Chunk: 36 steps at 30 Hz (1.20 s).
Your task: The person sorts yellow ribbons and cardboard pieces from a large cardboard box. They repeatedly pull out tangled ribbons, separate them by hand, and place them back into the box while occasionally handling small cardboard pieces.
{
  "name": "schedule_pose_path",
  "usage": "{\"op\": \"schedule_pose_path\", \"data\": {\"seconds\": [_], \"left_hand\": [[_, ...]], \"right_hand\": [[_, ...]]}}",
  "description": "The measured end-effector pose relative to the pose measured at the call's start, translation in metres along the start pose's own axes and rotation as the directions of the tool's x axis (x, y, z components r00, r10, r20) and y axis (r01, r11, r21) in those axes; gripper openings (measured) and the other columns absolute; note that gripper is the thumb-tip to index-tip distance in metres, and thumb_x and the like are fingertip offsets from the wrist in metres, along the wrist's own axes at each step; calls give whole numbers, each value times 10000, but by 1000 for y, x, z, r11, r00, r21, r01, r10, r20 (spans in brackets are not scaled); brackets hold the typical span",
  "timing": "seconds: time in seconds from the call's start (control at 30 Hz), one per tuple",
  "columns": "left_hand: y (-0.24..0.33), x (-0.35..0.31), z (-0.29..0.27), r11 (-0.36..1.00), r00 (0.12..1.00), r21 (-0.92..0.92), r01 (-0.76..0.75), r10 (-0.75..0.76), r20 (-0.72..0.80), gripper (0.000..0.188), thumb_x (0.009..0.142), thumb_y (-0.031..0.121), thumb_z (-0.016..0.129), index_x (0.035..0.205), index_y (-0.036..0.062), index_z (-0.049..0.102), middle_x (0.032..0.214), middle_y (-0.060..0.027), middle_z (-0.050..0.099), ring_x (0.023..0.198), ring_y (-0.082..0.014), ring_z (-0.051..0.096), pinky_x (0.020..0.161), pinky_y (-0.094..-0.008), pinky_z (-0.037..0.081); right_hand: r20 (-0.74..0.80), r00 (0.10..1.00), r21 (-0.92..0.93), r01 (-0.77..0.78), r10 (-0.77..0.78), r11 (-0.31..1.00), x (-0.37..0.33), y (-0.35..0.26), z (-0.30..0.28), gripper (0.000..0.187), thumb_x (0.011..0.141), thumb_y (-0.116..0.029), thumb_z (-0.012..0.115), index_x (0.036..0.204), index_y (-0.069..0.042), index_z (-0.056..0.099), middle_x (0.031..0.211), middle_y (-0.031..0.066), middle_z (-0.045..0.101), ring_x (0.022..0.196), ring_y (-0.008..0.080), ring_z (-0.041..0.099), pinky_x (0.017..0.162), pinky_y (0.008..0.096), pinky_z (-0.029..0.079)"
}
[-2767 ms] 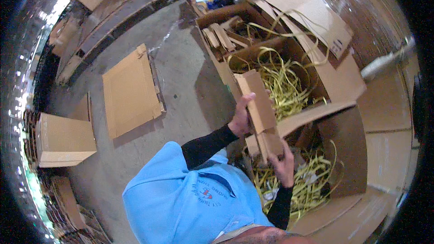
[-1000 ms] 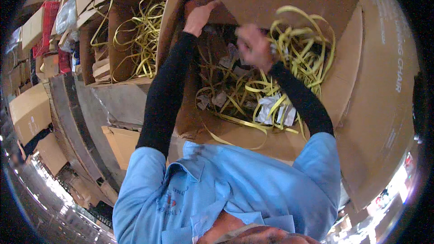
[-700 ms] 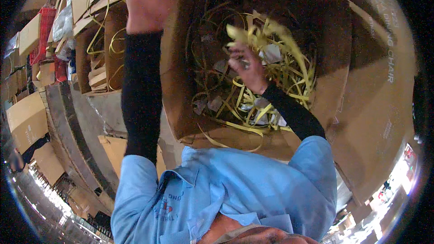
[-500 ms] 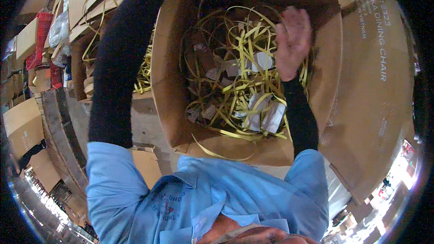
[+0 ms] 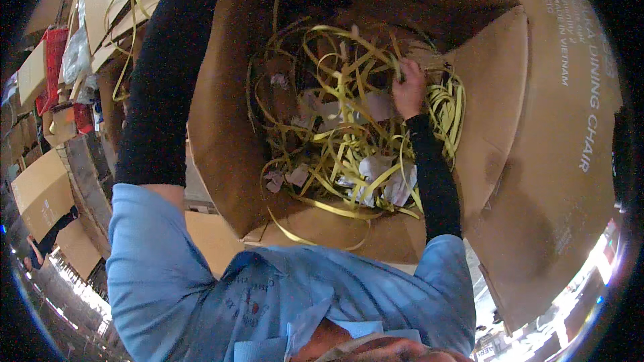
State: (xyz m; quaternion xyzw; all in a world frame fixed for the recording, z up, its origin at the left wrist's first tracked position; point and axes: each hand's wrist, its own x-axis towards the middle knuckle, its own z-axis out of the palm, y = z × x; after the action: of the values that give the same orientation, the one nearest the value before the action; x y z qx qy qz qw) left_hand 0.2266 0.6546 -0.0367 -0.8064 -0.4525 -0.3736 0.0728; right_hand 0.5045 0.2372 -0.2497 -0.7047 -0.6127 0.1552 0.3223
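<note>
A large cardboard box (image 5: 493,100) stands open in front of me, with a tangle of yellow plastic strapping (image 5: 345,104) and crumpled white paper (image 5: 396,184) inside. My right hand (image 5: 410,90) reaches into the right half of the box; its fingers are closed on a strand of the strapping. Just right of that hand lies a looped bundle of yellow strapping (image 5: 446,110). The left arm, in a black sleeve (image 5: 164,74), stretches up past the box's left side, and my left hand is beyond the upper edge of the view.
The box's wide printed flap (image 5: 557,161) spreads out on the right. At the left are more cardboard pieces (image 5: 43,184), a red plastic crate (image 5: 54,70) and clear plastic wrap (image 5: 77,60). Another person's dark-sleeved arm (image 5: 57,228) shows at the far left.
My right hand has gone from spread fingers to a grip on the strapping, lower in the view. The looped bundle beside it now shows. The view has shifted, and another person's arm shows more clearly.
</note>
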Motion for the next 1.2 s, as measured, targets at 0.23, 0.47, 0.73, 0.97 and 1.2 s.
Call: {"op": "schedule_pose_path", "data": {"seconds": [0.23, 0.47, 0.73, 0.97, 1.2], "left_hand": [[82, -77, -47, 850, 964, -485, -206, 90, -251, 83, 836, 76, 684, 863, 17, 633, 1011, -174, 682, 910, -334, 657, 797, -356, 522], [132, -249, -25, 951, 876, -103, 290, -221, 430, 532, 949, 371, 602, 1310, 3, 468, 1111, -212, 651, 1027, -405, 619, 912, -504, 505], [138, -378, -54, 807, 708, -198, 556, -335, 622, 399, 853, 313, 664, 1191, 106, 625, 935, -231, 664, 788, -399, 658, 751, -484, 544], [223, -364, -157, 768, 633, -515, 381, 189, 751, 303, 820, 173, 623, 1106, 79, 657, 892, -175, 645, 739, -369, 663, 694, -455, 560], [213, -383, -183, 933, 515, -282, 223, 133, 847, 581, 740, 359, 750, 1191, 47, 558, 798, -213, 643, 746, -394, 660, 678, -483, 543]], "right_hand": [[588, 807, 357, -326, 61, 876, -46, -78, -86, 304, 685, -34, 598, 977, -30, 681, 994, 149, 666, 1003, 283, 630, 918, 387, 485], [958, -6, 287, 66, -288, 956, -102, -167, -93, 582, 694, -198, 726, 1229, -20, 584, 1107, 162, 581, 1063, 362, 587, 945, 457, 469], [663, 747, 693, -588, -48, 417, 59, -134, -85, 616, 795, -281, 775, 1308, -18, 558, 1207, 162, 645, 1155, 265, 595, 980, 395, 469], [308, 815, 200, 450, -491, 871, 145, -107, 37, 637, 835, -365, 744, 1327, -13, 543, 1192, 185, 641, 1049, 264, 635, 933, 365, 508], [758, 547, 136, 398, -354, 907, 196, -112, 153, 483, 857, -410, 654, 1158, -34, 647, 1096, 178, 676, 965, 325, 659, 829, 432, 535]]}}
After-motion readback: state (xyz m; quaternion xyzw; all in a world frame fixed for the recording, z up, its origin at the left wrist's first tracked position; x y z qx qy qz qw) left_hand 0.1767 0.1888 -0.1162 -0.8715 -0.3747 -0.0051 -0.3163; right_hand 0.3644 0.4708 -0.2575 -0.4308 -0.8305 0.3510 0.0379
